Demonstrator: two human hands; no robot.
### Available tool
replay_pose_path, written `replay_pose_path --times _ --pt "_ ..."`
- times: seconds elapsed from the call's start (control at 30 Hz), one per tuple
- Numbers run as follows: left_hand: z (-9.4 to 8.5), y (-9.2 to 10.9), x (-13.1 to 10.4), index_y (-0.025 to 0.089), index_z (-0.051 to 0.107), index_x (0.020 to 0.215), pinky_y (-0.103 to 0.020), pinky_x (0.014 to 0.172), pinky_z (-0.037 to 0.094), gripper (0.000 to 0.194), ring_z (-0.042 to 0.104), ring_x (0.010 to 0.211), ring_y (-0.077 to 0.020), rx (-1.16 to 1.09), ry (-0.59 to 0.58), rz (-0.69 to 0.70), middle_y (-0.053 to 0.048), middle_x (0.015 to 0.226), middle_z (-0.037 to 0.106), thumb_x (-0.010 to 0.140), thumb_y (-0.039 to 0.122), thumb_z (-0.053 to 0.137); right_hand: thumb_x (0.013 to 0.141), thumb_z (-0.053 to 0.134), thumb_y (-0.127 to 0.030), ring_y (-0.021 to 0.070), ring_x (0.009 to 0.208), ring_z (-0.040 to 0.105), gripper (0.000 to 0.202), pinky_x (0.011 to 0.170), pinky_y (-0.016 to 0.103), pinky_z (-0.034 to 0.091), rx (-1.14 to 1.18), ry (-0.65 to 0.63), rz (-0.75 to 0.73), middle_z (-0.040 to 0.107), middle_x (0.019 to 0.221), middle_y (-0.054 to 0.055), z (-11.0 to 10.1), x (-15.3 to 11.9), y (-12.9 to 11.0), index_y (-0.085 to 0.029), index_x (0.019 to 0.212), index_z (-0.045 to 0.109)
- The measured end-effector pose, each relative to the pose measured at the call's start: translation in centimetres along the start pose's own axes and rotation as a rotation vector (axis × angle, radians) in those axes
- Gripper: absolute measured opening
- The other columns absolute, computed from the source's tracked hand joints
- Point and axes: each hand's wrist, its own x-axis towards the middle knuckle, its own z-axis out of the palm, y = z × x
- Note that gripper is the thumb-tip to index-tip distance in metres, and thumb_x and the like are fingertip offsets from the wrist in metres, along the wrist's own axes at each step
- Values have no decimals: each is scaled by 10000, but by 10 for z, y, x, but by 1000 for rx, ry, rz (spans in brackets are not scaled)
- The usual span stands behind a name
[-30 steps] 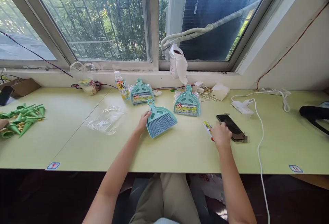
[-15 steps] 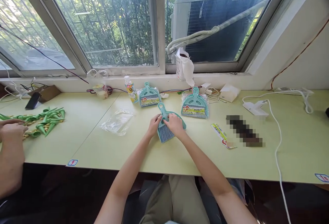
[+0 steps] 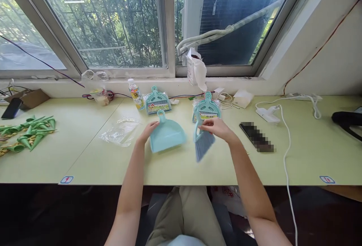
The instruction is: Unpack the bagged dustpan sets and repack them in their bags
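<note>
My left hand (image 3: 149, 130) is closed on the left edge of a light teal dustpan (image 3: 169, 135), just below its looped handle. To the right, my right hand (image 3: 217, 127) pinches a small teal hand brush (image 3: 204, 144), its blue-grey bristles pointing down over the table. The brush and dustpan are apart. Behind them stand two wrapped dustpan-and-brush sets: one set (image 3: 157, 101) beside a drink bottle (image 3: 136, 94), the other set (image 3: 207, 106) partly covered by the brush handle and my right hand.
Clear plastic wrapping (image 3: 121, 132) lies left of the dustpan. Green cone-shaped pieces (image 3: 36, 135) are at the far left. A partly blurred phone-like dark object (image 3: 256, 136), a white cable (image 3: 286, 163) and a white adapter (image 3: 267, 115) lie on the right. A carton (image 3: 195, 69) stands on the sill.
The brush has come away from the dustpan and moved right in my right hand, while the dustpan has shifted left in my left hand. The co-worker's hands have left view.
</note>
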Motion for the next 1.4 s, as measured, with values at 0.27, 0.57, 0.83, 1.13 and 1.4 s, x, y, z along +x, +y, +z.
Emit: replay_pose_path --times 0.27,0.57,0.83,1.13,1.4 --pt "6 -18 5 190 698 623 -275 668 416 294 566 704 -223 380 0 71 -45 680 636 702 471 672 753 641 -444 255 852 650 313 669 289 404 -791 -9 379 702 884 148 24 -5 54 -144 780 725" --pt "-3 -25 8 201 669 624 -284 626 364 369 530 612 -192 525 73 77 -48 630 610 757 534 584 787 631 -422 277 909 651 294 716 311 430 -795 72 448 693 928 162 25 2 70 -149 860 713" --pt "-15 -22 8 197 539 584 -266 614 338 398 522 596 -156 625 432 95 -13 583 576 864 425 373 859 460 -423 268 834 638 332 675 326 421 -609 516 614 689 838 132 -12 -17 96 -209 893 712" --pt "-34 -23 10 190 547 576 -253 591 344 364 519 585 -143 527 634 51 -15 582 581 835 388 384 825 484 -399 283 846 613 307 681 347 405 -454 869 758 681 846 141 -32 -39 138 -189 877 702" --pt "-24 -20 6 183 592 665 -244 561 364 396 488 552 -130 490 322 88 -20 632 588 832 489 404 852 479 -429 247 801 610 317 637 296 373 -461 710 625 696 858 122 -23 -33 128 -196 886 691"
